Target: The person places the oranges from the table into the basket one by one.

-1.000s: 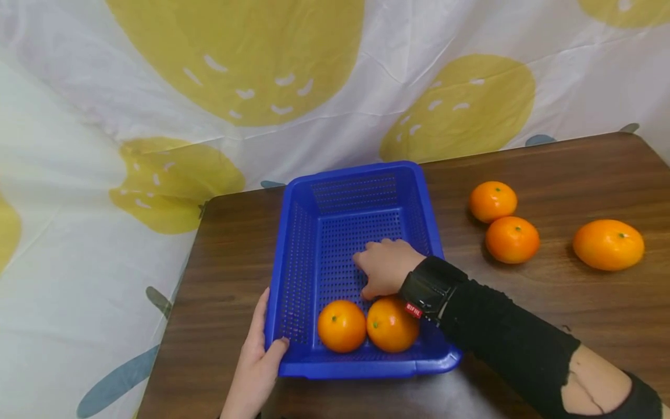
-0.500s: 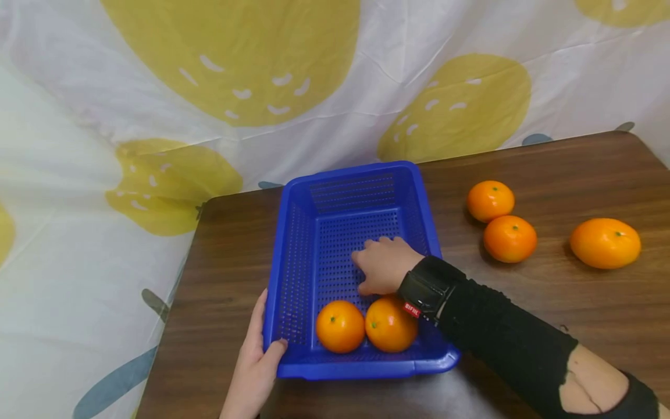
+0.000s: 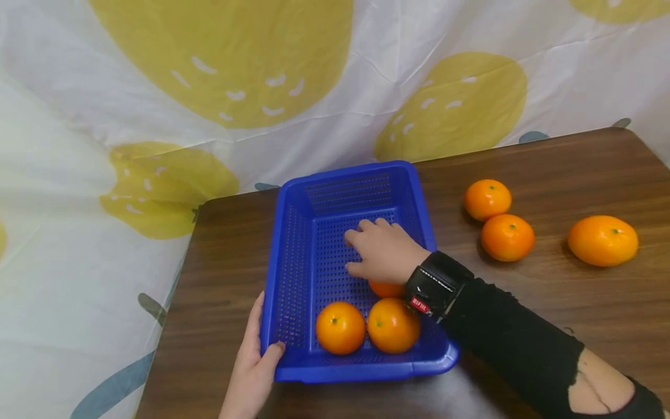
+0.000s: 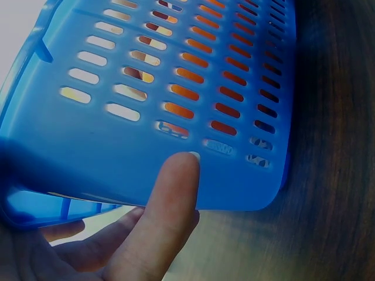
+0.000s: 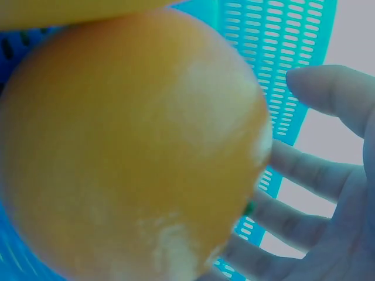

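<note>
A blue perforated plastic basket [image 3: 356, 372] sits on the table, and my left hand [image 3: 251, 366] grips its near left corner, thumb over the rim. In the left wrist view the thumb [image 4: 167, 205] lies against the basket's wall. Two oranges [image 3: 340, 327] rest side by side at the basket's near end. Behind them is a third orange [image 3: 385, 289], partly covered by my right hand [image 3: 386, 249]. That hand hovers over the basket with its fingers spread. A large orange [image 5: 135, 146] fills much of the right wrist view, in front of the fingers.
On the brown wooden table [image 3: 230, 262], two more oranges [image 3: 508, 237] lie close together right of the basket. Another orange [image 3: 603, 240] lies farther right. A white cloth with yellow fruit prints [image 3: 314, 139] hangs behind the table.
My right hand has let go of the third orange and lifted slightly, its fingers spreading, so that orange now shows beneath it. The left hand keeps its grip on the basket.
</note>
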`<move>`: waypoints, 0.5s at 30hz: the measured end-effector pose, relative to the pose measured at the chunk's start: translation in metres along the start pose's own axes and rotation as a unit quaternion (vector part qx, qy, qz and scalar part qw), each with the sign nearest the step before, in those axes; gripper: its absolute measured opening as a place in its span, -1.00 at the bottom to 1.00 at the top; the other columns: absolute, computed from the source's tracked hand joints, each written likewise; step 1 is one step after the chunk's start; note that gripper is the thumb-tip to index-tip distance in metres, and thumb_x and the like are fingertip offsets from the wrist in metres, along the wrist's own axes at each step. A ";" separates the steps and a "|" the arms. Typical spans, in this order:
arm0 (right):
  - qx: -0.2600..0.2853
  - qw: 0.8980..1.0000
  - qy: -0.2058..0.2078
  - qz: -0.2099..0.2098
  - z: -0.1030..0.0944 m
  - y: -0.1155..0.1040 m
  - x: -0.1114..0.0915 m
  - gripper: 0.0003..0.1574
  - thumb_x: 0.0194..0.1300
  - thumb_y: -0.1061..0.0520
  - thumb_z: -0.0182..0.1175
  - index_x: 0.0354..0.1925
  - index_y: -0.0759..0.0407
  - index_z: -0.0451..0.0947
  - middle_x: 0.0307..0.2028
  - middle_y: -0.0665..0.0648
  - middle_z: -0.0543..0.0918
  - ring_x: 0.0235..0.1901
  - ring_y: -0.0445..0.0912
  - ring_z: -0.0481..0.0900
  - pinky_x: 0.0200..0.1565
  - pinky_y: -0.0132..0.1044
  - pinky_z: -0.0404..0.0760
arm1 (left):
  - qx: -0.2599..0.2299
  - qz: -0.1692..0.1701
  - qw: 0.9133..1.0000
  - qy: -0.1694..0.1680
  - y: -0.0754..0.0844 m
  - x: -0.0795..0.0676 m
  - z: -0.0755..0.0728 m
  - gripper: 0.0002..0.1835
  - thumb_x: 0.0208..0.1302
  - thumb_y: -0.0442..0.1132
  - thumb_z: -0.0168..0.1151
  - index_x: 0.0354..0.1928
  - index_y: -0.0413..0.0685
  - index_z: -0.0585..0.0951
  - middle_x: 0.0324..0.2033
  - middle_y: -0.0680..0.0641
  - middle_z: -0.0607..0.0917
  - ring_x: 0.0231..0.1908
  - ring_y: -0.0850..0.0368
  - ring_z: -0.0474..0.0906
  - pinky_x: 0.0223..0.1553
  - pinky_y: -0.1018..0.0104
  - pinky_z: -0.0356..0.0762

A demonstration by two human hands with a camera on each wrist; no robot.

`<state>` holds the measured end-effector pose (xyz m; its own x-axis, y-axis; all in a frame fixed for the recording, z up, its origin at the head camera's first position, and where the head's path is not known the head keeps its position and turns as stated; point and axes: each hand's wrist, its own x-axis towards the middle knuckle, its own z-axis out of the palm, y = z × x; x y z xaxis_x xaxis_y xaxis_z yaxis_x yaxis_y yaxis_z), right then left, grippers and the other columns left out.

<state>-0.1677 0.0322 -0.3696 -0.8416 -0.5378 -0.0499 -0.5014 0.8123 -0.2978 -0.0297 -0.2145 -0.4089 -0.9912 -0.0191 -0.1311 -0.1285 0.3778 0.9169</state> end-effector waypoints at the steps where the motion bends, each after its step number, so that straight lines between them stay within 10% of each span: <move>1: 0.003 1.000 0.003 0.000 -0.001 0.000 -0.001 -0.36 0.12 -0.28 0.09 0.08 0.00 0.46 0.00 0.14 0.50 -0.06 0.09 0.38 0.00 0.11 0.44 | -0.001 0.000 1.000 0.000 0.000 0.000 0.000 -0.12 0.16 -0.52 -0.11 0.39 0.50 -0.02 0.36 -0.11 0.19 0.15 0.01 0.31 0.16 -0.10 0.28; 15: 0.006 0.999 0.037 -0.011 -0.015 -0.002 -0.008 -0.44 0.14 -0.27 0.07 0.02 -0.02 0.48 -0.08 0.09 0.51 -0.14 0.05 0.38 -0.08 0.05 0.48 | 0.000 0.005 1.000 -0.003 0.001 0.001 -0.001 -0.12 0.16 -0.52 -0.11 0.39 0.48 -0.03 0.36 -0.11 0.18 0.15 0.01 0.30 0.15 -0.10 0.29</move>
<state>-0.1627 0.0380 -0.3547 -0.8425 -0.5380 0.0267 -0.5188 0.7972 -0.3088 -0.0305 -0.2150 -0.4082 -0.9922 -0.0088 -0.1240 -0.1181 0.3778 0.9183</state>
